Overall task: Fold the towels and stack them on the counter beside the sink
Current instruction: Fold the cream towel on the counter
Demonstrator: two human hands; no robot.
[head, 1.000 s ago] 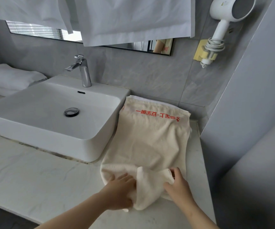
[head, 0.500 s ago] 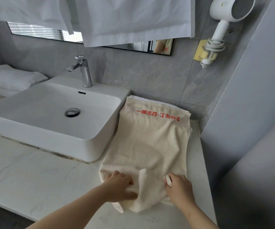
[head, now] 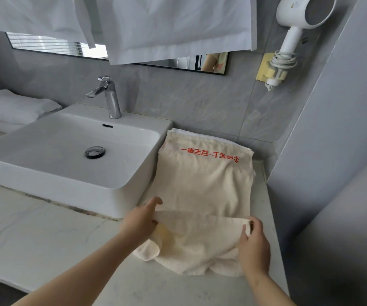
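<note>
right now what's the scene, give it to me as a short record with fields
towel in work: cream towel with red lettering, spread on the counter right of the sink
near end: lifted and doubled over toward the far end
left hand: grips the left end of the lifted fold
right hand: grips the right end of the fold
other towels: folded white towels stacked left of the sink
fixtures: faucet at the sink's back edge; hair dryer on the wall
fold status: in progress

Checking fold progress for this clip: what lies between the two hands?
In the head view, the lifted near edge of the cream towel spans from the left hand to the right hand, each gripping one end.
</note>
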